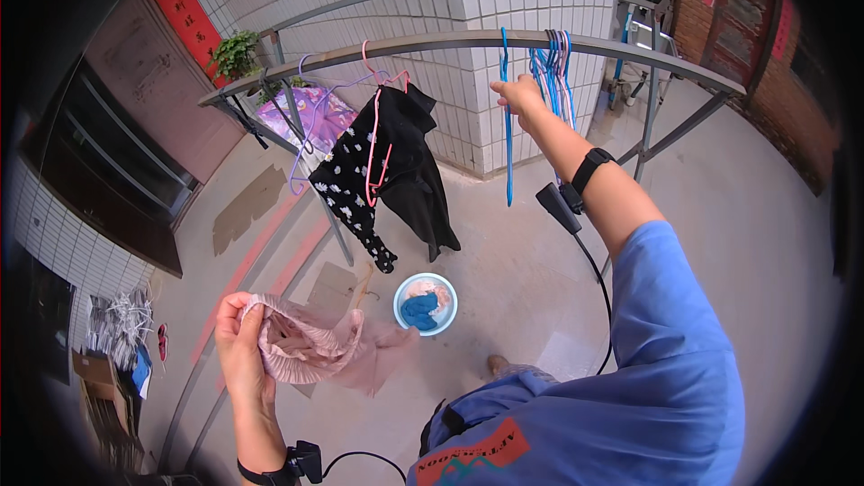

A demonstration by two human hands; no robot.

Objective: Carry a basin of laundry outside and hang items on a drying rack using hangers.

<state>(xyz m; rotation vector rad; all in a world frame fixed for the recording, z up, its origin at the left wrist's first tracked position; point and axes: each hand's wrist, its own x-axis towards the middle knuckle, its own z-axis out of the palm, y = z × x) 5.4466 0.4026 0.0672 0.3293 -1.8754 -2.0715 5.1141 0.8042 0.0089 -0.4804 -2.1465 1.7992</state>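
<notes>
My left hand [246, 341] grips the gathered edge of a pale pink pleated garment [317, 351], whose thin cloth hangs loosely to the right. Up at the metal rail, my right hand [521, 98] has its fingers around a blue clothes hanger [509, 155], seen edge-on with its hook over the rail. Just right of that hand hangs a bunch of blue, pink and dark hangers [557, 81]. Further left, a black garment with white flowers [351, 169] hangs with a pink hanger [373, 148]. A purple hanger [312, 125] is beside it.
The grey metal drying rack [432, 44] spans in front of me. A light-blue basin [453, 314] with blue and pale cloth stands on the concrete floor. Behind the rack are a tiled wall corner [476, 115], a purple umbrella [314, 115] and a potted plant [234, 54]. Cardboard [108, 405] lies left.
</notes>
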